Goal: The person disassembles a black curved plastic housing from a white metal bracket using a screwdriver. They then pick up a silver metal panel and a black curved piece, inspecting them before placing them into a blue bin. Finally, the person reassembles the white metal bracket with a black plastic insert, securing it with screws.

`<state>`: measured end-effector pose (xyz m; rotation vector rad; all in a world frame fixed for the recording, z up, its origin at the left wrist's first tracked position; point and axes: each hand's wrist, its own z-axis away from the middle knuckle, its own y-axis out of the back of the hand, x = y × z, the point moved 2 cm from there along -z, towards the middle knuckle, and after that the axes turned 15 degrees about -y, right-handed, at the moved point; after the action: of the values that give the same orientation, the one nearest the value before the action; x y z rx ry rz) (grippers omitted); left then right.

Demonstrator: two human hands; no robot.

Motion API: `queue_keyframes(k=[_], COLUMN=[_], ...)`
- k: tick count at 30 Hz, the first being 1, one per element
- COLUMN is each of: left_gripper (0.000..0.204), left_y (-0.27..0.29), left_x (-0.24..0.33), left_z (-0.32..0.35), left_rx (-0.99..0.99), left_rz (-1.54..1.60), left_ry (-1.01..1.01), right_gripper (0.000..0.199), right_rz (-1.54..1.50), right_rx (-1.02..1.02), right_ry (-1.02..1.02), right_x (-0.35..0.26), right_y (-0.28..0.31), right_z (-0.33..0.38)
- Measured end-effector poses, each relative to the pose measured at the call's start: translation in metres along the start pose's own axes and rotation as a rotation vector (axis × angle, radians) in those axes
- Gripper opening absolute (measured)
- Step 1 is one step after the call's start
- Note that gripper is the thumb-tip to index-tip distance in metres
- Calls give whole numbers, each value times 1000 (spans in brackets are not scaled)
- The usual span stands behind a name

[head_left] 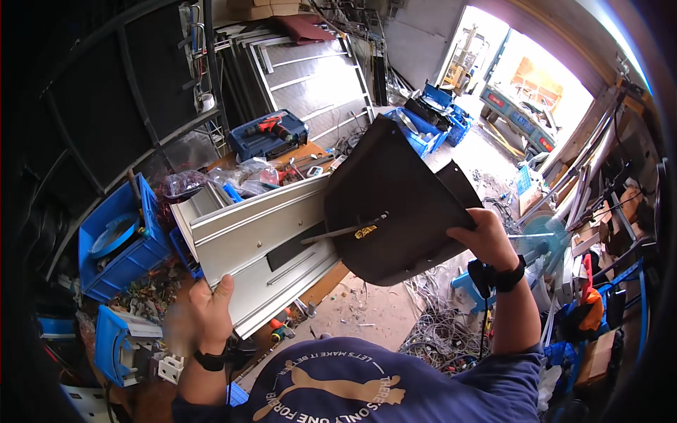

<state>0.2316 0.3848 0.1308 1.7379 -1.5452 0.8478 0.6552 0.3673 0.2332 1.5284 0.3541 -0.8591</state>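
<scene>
My left hand (210, 310) grips the near left corner of a long silver metal panel (247, 240), thumb on its face. The panel has lengthwise ridges, small screw heads and a dark rectangular slot (293, 250). At its right end stands a large black curved sheet (395, 190), bent into a trough shape, with a yellow label (365, 232). A thin grey cable or rod (338, 233) runs from the slot area across the black sheet. My right hand (486, 240) pinches the sheet's right edge. Whether panel and sheet are joined, I cannot tell.
Behind the panel, a workbench (310, 151) bears a blue toolbox (257, 144), a red drill (269, 127) and plastic bags. Blue crates (127, 261) stand left. Tangled wires (444, 331) cover the floor right of me, near a fan (541, 236). A truck (518, 116) is outside the doorway.
</scene>
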Motion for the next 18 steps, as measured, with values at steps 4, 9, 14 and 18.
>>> queue_keyframes(k=[4,9,14,18], left_gripper=[33,32,26,24], left_y=[9,27,32,26], left_x=[-12,-6,11,23], left_z=[5,14,19,16], left_rx=[50,22,165,158], left_rz=[59,124,38,-212], left_ry=[48,56,105,92], right_gripper=[14,14,17,15], right_rz=[5,-64,202,196], right_rx=[-84,-252,-195,-58], right_ry=[98,110,353,324], right_x=[-6,-7,-40,-62], right_y=[1,10,-13,-25], right_z=[-7,-22,-12,-1])
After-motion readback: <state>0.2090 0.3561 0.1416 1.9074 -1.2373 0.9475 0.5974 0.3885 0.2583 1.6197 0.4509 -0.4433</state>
